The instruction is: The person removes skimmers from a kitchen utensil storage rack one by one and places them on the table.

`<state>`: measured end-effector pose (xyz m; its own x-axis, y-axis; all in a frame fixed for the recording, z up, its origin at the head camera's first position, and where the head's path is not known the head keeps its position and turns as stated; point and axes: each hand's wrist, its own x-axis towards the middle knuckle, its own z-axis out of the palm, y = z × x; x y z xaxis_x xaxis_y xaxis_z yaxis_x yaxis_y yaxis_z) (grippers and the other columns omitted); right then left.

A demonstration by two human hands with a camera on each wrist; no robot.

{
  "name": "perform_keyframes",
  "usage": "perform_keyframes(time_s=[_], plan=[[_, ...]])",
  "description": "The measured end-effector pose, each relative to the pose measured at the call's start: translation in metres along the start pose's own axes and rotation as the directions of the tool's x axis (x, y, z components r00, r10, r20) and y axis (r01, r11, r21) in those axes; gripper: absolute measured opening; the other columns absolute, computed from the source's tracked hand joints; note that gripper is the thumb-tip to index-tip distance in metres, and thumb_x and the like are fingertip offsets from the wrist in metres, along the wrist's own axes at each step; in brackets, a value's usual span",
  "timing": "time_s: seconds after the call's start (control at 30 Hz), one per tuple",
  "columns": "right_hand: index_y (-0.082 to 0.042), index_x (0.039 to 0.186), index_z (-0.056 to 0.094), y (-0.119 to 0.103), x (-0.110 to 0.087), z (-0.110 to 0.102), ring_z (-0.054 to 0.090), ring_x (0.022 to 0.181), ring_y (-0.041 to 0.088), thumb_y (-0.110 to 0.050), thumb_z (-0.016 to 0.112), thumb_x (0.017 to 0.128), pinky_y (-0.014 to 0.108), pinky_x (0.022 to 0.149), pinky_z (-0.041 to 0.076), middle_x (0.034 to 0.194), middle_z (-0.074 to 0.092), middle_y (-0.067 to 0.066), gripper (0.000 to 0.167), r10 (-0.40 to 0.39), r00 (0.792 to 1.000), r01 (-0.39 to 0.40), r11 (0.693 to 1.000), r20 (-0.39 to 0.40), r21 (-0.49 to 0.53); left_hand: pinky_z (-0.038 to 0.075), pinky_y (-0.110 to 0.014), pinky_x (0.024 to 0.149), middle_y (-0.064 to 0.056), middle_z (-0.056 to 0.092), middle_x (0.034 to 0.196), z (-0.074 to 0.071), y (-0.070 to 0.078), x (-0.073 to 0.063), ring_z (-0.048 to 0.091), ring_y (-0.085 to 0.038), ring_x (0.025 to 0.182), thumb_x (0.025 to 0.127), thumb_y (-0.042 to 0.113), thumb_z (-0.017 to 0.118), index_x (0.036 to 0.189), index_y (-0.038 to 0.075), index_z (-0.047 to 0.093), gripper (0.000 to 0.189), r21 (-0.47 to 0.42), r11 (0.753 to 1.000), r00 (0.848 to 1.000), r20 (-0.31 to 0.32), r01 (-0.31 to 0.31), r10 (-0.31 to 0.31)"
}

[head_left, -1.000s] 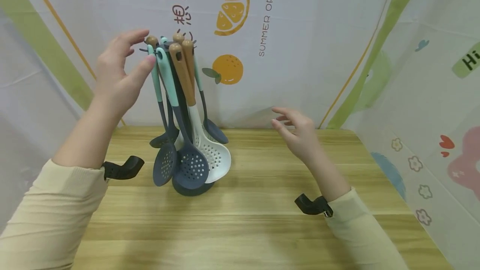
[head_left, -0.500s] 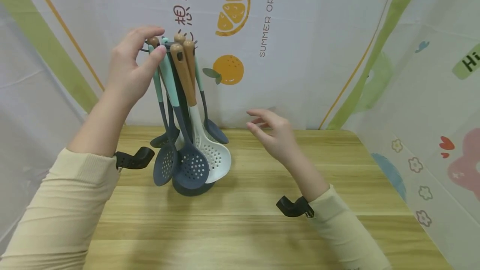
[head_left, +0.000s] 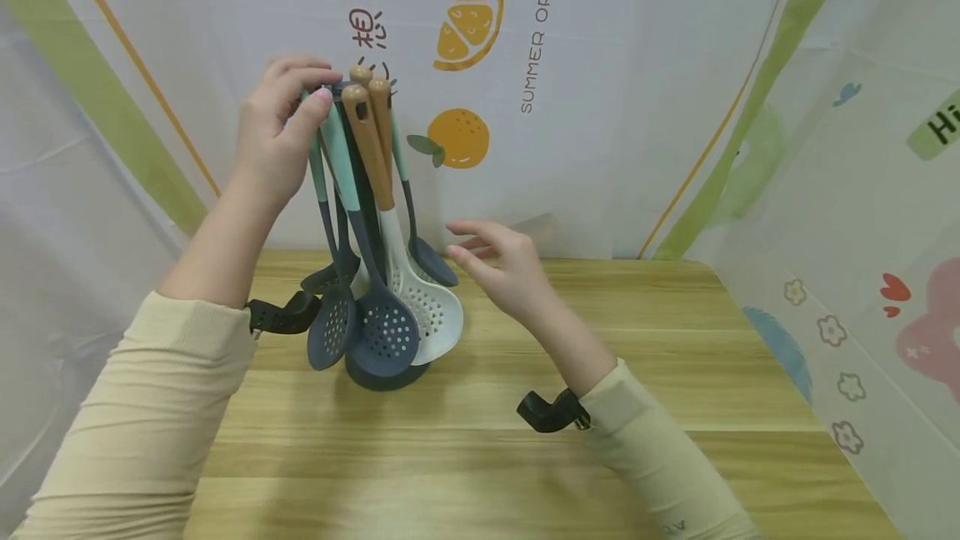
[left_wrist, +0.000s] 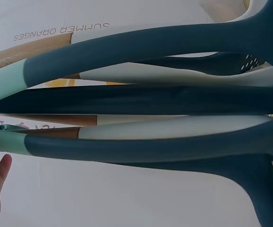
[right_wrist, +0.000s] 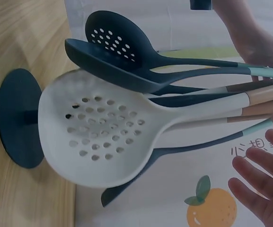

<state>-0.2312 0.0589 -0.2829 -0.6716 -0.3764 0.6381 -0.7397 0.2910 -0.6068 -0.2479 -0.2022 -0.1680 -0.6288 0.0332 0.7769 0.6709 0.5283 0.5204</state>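
A dark rotating-style stand [head_left: 386, 377] holds several hanging kitchen utensils. In front hang a dark slotted ladle [head_left: 337, 165] with a mint handle, another dark slotted utensil [head_left: 331, 327] and a white skimmer [head_left: 431, 315] with a wooden handle; a dark ladle [head_left: 432, 263] hangs at the right. My left hand [head_left: 273, 136] is at the handle tops on the left, fingers and thumb spread around them; whether they touch a handle is unclear. My right hand [head_left: 498, 269] is just right of the utensils, fingers loosely bent, nothing held. The white skimmer [right_wrist: 101, 127] fills the right wrist view.
The stand rests on a wood-grain table [head_left: 600, 457]. Behind it hangs a white printed curtain [head_left: 600, 107], and another printed sheet [head_left: 885, 273] borders the right side. Both wrists wear black camera mounts, the right mount [head_left: 551, 412] hanging low over the table.
My left hand has moved right onto the utensils' handle tops, now covering some of them. My right hand has moved left toward the stand. The utensils stay in place.
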Motion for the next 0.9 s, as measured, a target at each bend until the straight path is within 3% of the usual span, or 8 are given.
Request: perform_keyframes(time_s=[0.2, 0.43, 0.67, 0.9], plan=[[-0.005, 0.119, 0.065, 0.000, 0.004, 0.016, 0.066, 0.094, 0.013, -0.015, 0.067, 0.090, 0.027, 0.077, 0.052, 0.116, 0.066, 0.007, 0.031, 0.047, 0.999, -0.047, 0.999, 0.026, 0.027, 0.035, -0.023, 0.088, -0.006, 0.053, 0.125, 0.004, -0.002, 0.001, 0.044, -0.015, 0.114, 0.093, 0.018, 0.044, 0.114, -0.006, 0.063, 0.037, -0.062, 0.998, 0.999, -0.043, -0.004, 0.001], [-0.002, 0.119, 0.064, 0.003, 0.008, 0.034, 0.066, 0.098, 0.019, -0.011, 0.069, 0.089, 0.028, 0.078, 0.053, 0.115, 0.066, 0.011, 0.032, 0.094, 0.995, -0.098, 0.989, 0.039, 0.107, 0.037, -0.025, 0.085, 0.006, 0.056, 0.111, 0.004, -0.007, 0.002, 0.046, -0.013, 0.107, 0.090, 0.015, 0.047, 0.109, -0.010, 0.065, 0.036, -0.127, 0.991, 0.995, -0.101, -0.033, 0.020], [-0.009, 0.123, 0.063, 0.007, 0.009, 0.051, 0.065, 0.095, 0.015, -0.015, 0.069, 0.089, 0.029, 0.080, 0.052, 0.116, 0.065, 0.009, 0.035, 0.198, 0.977, -0.206, 0.972, 0.078, 0.109, 0.036, -0.026, 0.084, 0.008, 0.056, 0.111, 0.004, -0.009, 0.001, 0.046, -0.013, 0.108, 0.089, 0.016, 0.049, 0.106, -0.004, 0.068, 0.033, -0.157, 0.988, 0.993, -0.120, -0.006, -0.014], [-0.013, 0.123, 0.064, 0.016, 0.006, 0.066, 0.065, 0.090, 0.010, -0.016, 0.069, 0.089, 0.027, 0.076, 0.051, 0.110, 0.067, 0.001, 0.034, 0.238, 0.968, -0.246, 0.965, 0.083, 0.092, 0.036, -0.027, 0.083, 0.006, 0.057, 0.111, 0.004, -0.010, 0.000, 0.047, -0.014, 0.109, 0.089, 0.018, 0.049, 0.106, -0.004, 0.069, 0.034, -0.176, 0.984, 0.992, -0.127, -0.013, -0.009]])
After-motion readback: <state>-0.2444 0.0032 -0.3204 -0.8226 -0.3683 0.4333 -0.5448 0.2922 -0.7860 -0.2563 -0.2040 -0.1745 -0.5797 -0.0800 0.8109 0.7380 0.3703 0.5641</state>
